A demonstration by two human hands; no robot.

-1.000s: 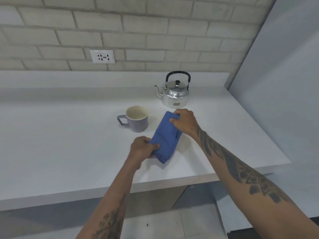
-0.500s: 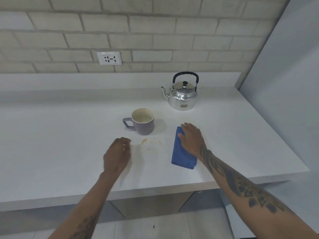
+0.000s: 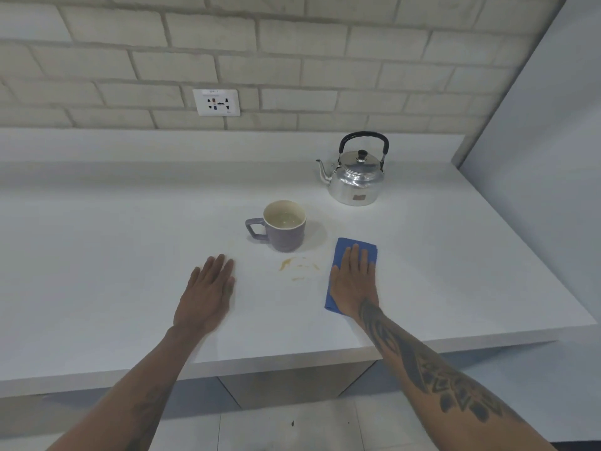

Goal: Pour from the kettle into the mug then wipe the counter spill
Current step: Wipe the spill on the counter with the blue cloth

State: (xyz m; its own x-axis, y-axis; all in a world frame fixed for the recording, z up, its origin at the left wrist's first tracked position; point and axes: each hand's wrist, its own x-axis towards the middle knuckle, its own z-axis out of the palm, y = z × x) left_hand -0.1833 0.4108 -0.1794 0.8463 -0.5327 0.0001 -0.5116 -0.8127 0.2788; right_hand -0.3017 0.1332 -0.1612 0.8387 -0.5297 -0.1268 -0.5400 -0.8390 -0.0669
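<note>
A shiny metal kettle (image 3: 356, 180) with a black handle stands at the back right of the white counter (image 3: 97, 255). In front of it sits a purple mug (image 3: 283, 227) holding pale liquid, its handle to the left. A small brownish spill (image 3: 294, 266) marks the counter just before the mug. To the right of the spill lies a folded blue cloth (image 3: 354, 247), with my right hand (image 3: 354, 284) pressed flat on top of it. My left hand (image 3: 208, 291) rests flat and empty on the counter, left of the spill.
A brick wall with a white power socket (image 3: 216, 102) runs behind the counter. A grey wall (image 3: 536, 141) closes the right side. The counter's front edge (image 3: 292, 359) is near my arms, with tiled floor below.
Both hands held the blue cloth over the spill a second ago. My left hand let go and moved left; my right hand slid the cloth to the right, uncovering the spill, and flattened on it.
</note>
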